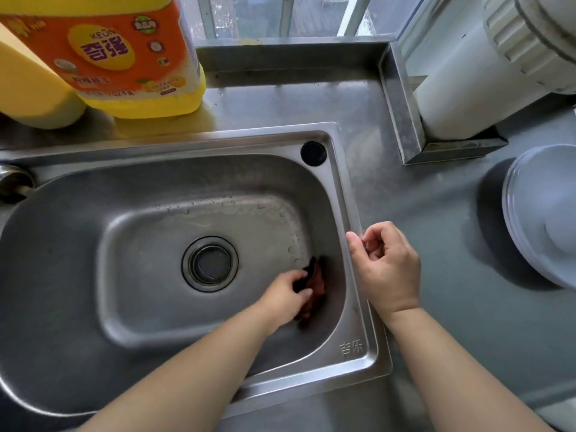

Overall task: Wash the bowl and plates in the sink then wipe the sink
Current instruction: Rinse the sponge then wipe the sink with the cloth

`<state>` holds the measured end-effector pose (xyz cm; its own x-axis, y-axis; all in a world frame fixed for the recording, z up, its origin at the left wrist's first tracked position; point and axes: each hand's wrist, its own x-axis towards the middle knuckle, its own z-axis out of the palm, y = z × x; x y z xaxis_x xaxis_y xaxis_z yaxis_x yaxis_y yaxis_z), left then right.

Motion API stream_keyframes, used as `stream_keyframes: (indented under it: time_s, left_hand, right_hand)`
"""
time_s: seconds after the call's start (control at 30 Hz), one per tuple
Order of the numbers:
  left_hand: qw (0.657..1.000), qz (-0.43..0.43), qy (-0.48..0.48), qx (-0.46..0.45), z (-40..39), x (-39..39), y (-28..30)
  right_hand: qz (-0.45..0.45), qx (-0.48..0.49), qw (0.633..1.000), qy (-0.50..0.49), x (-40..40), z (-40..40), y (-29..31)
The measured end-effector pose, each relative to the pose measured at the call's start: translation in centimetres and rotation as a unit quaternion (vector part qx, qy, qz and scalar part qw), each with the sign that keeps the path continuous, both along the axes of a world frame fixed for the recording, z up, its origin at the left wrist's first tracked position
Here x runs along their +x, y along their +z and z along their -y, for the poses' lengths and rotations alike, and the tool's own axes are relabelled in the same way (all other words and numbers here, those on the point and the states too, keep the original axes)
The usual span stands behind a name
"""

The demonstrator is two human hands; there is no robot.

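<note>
Stainless steel forms the sink [355, 188], and its basin holds only a dark red-and-black cloth [313, 283] and scattered water drops; the round drain [209, 264] sits just to the left of the left hand [285, 299]. That hand reaches down into the basin with its fingers curled round the cloth, gripping it and pressing it against the basin floor where it curves up into the right wall. The forearm slants in from the lower left, the back of the hand up.

The right hand [385, 268] hangs over the sink's right rim, just to the right of the left hand and higher. Its fingers are loosely curled with the thumb tip close to the forefinger, and it holds nothing; whether it touches the rim cannot be told. Its forearm comes in from the lower right.

Well to the right of the right hand, a stack of pale plates [542, 213] stands on the grey counter [436, 213], partly cut by the frame edge; a bowl cannot be made out among them. Beyond the hands, at the far left, a yellow detergent bottle [124, 51] with an orange label stands behind the sink. Far right, a white ribbed container [498, 67] sits behind a steel ledge.
</note>
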<state>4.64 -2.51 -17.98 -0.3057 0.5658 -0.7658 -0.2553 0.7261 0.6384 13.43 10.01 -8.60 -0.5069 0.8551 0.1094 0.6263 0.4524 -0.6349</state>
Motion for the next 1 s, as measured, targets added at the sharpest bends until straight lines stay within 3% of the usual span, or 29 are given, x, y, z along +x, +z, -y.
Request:
stream_keyframes:
  time_s: [0.1,0.17,0.27,0.33,0.43,0.53,0.7,0.87,1.0]
  left_hand:
    - [0.999,0.049,-0.008,-0.007,-0.6,-1.5,0.9]
    - [0.990,0.080,0.115,0.034,-3.4,-3.4,2.0]
    - [0.930,0.080,0.347,0.088,-7.7,-7.0,3.3]
    - [0.902,0.050,0.416,0.100,-9.2,-8.3,2.6]
    - [0.937,0.023,0.345,0.054,-8.7,-6.5,0.0]
    - [0.971,0.062,0.232,0.000,-5.7,-3.4,-1.4]
    - [0.984,0.104,0.137,0.044,-2.8,-3.1,-0.7]
    - [0.976,-0.004,0.203,0.084,-6.8,-7.0,-0.2]
    - [0.988,-0.103,0.117,0.021,-6.1,-5.3,-1.6]
  right_hand:
    - [0.001,0.001,1.000,-0.002,-0.1,0.1,0.1]
    - [-0.001,0.006,1.000,-0.001,-0.1,0.1,0.1]
    - [0.003,0.009,1.000,-0.003,-0.1,0.1,0.0]
    - [0.004,0.011,1.000,-0.001,0.0,0.0,0.0]
    - [0.004,0.011,1.000,-0.001,0.0,0.1,0.0]
    - [0.003,0.012,1.000,-0.003,0.0,0.1,0.0]
    - [-0.002,0.017,1.000,-0.002,-0.1,0.1,0.0]
    - [-0.008,0.022,1.000,-0.006,0.0,0.1,0.0]
    - [-0.007,0.023,1.000,-0.007,0.0,0.1,-0.2]
